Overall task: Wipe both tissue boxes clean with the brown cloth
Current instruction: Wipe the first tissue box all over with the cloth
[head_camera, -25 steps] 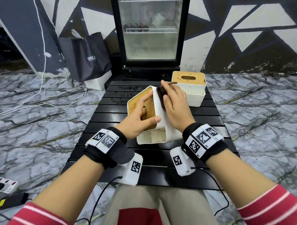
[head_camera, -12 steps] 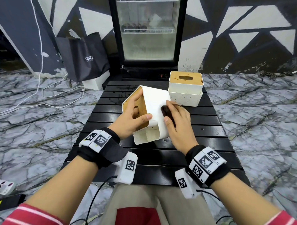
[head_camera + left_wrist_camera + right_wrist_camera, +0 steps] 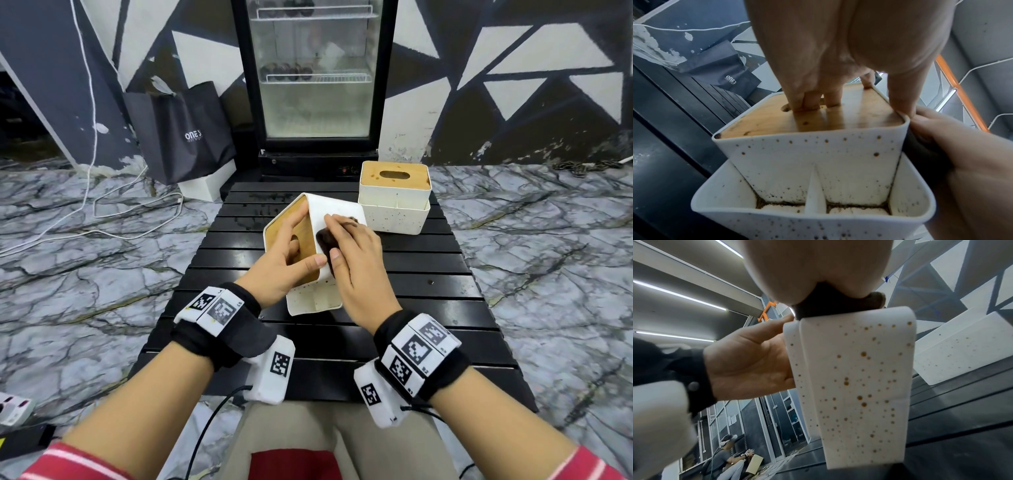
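Observation:
A white tissue box with a wooden lid lies tipped on its side mid-table, lid facing left; brown specks dot its walls. My left hand grips it, fingers hooked into the lid slot and thumb at the upper edge. My right hand presses the brown cloth against the upturned white side; the cloth shows dark under the palm. The second tissue box stands upright behind, at the table's far right, untouched.
The black slatted table has room to the right and near me. A glass-door fridge stands behind it, a black paper bag and white cables on the marble floor to the left.
My right hand has slid the cloth along the box's upturned side, first toward me, then back up a little. The left hand keeps its grip on the box.

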{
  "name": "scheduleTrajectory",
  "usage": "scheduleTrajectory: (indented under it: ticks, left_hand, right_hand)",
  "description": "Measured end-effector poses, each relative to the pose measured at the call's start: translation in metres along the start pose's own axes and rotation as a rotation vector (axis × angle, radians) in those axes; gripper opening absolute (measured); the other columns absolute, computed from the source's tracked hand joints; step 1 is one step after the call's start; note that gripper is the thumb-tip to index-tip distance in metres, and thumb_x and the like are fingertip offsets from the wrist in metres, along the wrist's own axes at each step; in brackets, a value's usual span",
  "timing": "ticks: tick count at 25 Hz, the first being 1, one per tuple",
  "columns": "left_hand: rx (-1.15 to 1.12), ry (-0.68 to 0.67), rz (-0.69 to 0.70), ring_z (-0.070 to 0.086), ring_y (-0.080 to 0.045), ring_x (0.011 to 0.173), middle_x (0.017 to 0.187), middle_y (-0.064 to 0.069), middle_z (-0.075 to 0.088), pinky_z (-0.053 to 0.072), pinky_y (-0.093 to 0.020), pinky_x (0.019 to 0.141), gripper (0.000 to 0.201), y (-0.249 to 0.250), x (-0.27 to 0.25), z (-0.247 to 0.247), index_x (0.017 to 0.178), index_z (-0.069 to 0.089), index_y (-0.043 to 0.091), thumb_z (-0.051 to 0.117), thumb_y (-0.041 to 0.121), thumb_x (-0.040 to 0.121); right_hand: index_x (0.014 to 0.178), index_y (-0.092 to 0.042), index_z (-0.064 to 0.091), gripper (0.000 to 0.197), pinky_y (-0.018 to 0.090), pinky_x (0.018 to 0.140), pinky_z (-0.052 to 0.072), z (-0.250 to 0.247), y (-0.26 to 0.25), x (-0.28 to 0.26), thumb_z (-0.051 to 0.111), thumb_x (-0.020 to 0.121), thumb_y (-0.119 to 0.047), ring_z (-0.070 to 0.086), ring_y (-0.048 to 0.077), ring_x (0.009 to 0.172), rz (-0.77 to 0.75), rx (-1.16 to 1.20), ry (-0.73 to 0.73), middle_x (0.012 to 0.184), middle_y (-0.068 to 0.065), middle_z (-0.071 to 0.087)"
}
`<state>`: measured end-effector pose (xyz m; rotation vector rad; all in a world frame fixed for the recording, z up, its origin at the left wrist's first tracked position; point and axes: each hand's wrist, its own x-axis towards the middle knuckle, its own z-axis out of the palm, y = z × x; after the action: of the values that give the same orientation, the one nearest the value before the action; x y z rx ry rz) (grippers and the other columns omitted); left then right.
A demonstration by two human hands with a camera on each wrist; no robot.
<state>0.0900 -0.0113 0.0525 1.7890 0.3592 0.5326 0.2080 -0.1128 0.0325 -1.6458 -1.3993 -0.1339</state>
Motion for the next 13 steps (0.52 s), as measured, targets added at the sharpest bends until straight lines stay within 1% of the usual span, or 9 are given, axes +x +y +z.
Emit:
scheduleTrajectory:
  ticks: [1,2,3,5,7,8,10,11,13]
  left_hand:
    - [-0.001,0.002,-0.004,0.043,-0.012,0.132,0.15,0.0,0.035,0.032,-0.037,0.113,0.076,0.0,-0.001,0.0,0.129,0.017,0.062,0.064,0.041,0.073]
    - [-0.005,0.001,-0.005,0.043,-0.012,0.132,0.149,-0.001,0.035,0.033,-0.038,0.113,0.076,-0.001,-0.003,0.001,0.129,0.017,0.063,0.064,0.041,0.074]
    - [-0.012,0.0,-0.002,0.046,-0.011,0.129,0.147,0.0,0.038,0.039,-0.035,0.109,0.077,-0.001,-0.004,0.002,0.131,0.017,0.06,0.065,0.039,0.074]
    - [-0.022,0.004,0.0,0.054,-0.007,0.116,0.136,0.002,0.048,0.048,-0.024,0.094,0.08,-0.002,-0.005,0.002,0.137,0.017,0.049,0.066,0.031,0.077]
    - [-0.036,0.01,-0.013,0.058,-0.007,0.106,0.128,-0.001,0.053,0.049,-0.019,0.083,0.078,-0.003,-0.006,0.002,0.137,0.016,0.046,0.063,0.023,0.079]
    - [-0.035,0.01,-0.013,0.058,-0.008,0.106,0.13,-0.003,0.052,0.049,-0.019,0.082,0.078,-0.003,-0.006,0.002,0.136,0.017,0.048,0.063,0.023,0.079]
    - [-0.017,0.0,0.001,0.056,-0.013,0.114,0.139,-0.004,0.045,0.048,-0.022,0.088,0.079,-0.002,-0.008,0.002,0.135,0.018,0.051,0.066,0.03,0.076]
    - [-0.014,-0.006,0.002,0.055,-0.014,0.115,0.138,-0.004,0.046,0.048,-0.023,0.09,0.079,0.0,-0.009,0.002,0.134,0.02,0.051,0.067,0.033,0.074]
    - [-0.001,-0.002,0.0,0.056,-0.012,0.108,0.129,-0.005,0.049,0.047,-0.02,0.088,0.075,0.003,-0.009,0.0,0.131,0.024,0.051,0.067,0.03,0.073]
  right_hand:
    - [0.137,-0.016,0.038,0.05,0.026,0.11,0.016,0.0,0.0,0.005,0.025,0.091,-0.029,0.028,0.019,0.125,-0.005,0.009,0.005,0.135,0.008,0.043]
    - [0.137,-0.015,0.038,0.05,0.028,0.109,0.018,0.0,0.001,0.01,0.025,0.091,-0.028,0.029,0.018,0.124,-0.013,0.013,0.012,0.134,0.009,0.044]
    - [0.136,-0.013,0.039,0.05,0.029,0.108,0.019,-0.001,0.002,0.016,0.026,0.09,-0.027,0.029,0.017,0.122,-0.027,0.01,0.019,0.133,0.01,0.045]
    - [0.135,-0.011,0.041,0.049,0.03,0.107,0.02,-0.002,0.006,0.026,0.027,0.09,-0.025,0.03,0.017,0.12,-0.063,-0.008,0.027,0.13,0.012,0.047]
    - [0.134,-0.01,0.042,0.05,0.027,0.106,0.018,-0.004,0.012,0.034,0.027,0.089,-0.025,0.035,0.023,0.119,-0.077,-0.041,0.018,0.129,0.013,0.048]
    - [0.134,-0.01,0.042,0.05,0.025,0.105,0.016,-0.005,0.015,0.038,0.027,0.089,-0.026,0.037,0.027,0.119,-0.072,-0.058,0.012,0.128,0.014,0.048]
    - [0.134,-0.011,0.042,0.05,0.025,0.103,0.017,-0.008,0.02,0.043,0.027,0.089,-0.026,0.038,0.032,0.119,-0.035,-0.078,-0.002,0.129,0.015,0.047]
    - [0.135,-0.013,0.041,0.049,0.026,0.103,0.018,-0.011,0.021,0.044,0.028,0.089,-0.026,0.037,0.032,0.119,-0.005,-0.079,-0.017,0.13,0.015,0.046]
    - [0.136,-0.015,0.039,0.046,0.028,0.103,0.019,-0.017,0.024,0.046,0.031,0.091,-0.021,0.034,0.03,0.12,0.048,-0.07,-0.056,0.133,0.012,0.044]
